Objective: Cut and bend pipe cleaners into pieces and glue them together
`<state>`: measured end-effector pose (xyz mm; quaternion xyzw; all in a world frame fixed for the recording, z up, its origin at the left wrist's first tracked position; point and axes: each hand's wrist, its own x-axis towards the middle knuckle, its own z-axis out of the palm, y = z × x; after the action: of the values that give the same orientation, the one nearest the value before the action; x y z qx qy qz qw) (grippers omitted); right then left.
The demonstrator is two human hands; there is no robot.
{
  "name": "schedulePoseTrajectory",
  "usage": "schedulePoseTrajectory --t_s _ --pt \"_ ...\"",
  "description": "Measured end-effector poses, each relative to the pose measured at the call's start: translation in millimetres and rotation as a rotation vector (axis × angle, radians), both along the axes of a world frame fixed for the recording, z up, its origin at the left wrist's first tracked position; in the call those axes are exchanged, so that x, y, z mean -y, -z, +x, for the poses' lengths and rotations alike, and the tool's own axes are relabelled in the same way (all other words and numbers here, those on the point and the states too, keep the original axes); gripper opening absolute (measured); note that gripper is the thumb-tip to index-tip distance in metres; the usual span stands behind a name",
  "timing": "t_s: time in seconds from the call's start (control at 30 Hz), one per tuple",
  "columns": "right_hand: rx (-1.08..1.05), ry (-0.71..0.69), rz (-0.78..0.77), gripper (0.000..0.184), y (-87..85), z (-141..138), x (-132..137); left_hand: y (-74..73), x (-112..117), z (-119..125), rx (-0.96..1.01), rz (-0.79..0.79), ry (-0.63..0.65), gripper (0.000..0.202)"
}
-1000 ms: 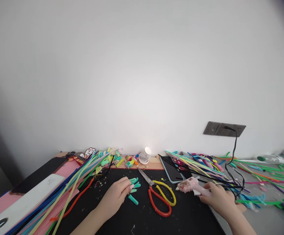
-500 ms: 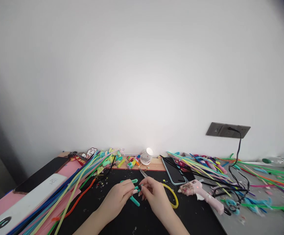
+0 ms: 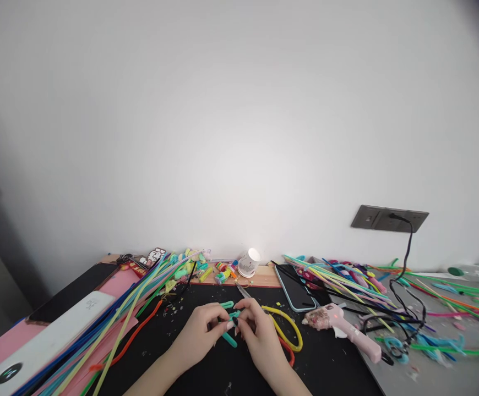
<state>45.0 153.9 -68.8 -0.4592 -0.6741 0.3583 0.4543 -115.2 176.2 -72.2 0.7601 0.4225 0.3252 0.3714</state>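
Observation:
A bent teal pipe cleaner [image 3: 230,340] is pinched between my two hands over the black mat. The fingertips of my left hand [image 3: 200,330] close on it from the left. On the other side, my right hand [image 3: 258,333] grips it with thumb and fingers, and the fingers hide the middle of the piece. Beyond and beside my right hand lie scissors [image 3: 293,330], with a metal blade toward the cup and yellow and red handle loops; the hand covers their middle.
A paper cup [image 3: 249,263] stands at the back. To the right are a phone [image 3: 295,289], a pink glue gun [image 3: 342,327] and tangled black cords. Bundled pipe cleaners [image 3: 128,313] and a white device [image 3: 45,341] lie left. Small scraps dot the black mat [image 3: 152,344].
My fingers have shifted slightly on the teal pipe cleaner, and the right hand has drawn a little left and down. The red handle loop now shows. The view has shifted slightly.

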Motion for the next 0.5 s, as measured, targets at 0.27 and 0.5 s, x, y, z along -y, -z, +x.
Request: schedulePoseTrajectory --t_s 0.27,0.5 --pt "-0.091 0.02 -0.021 0.018 2.6 -2.6 3.7 9.2 -3.6 0.6 0.24 -0.187 0.048 0.032" --pt "-0.204 0.017 -0.057 0.014 -2.0 -0.5 3.8 3.3 -1.4 -1.4 0.287 -0.261 0.136 0.035"
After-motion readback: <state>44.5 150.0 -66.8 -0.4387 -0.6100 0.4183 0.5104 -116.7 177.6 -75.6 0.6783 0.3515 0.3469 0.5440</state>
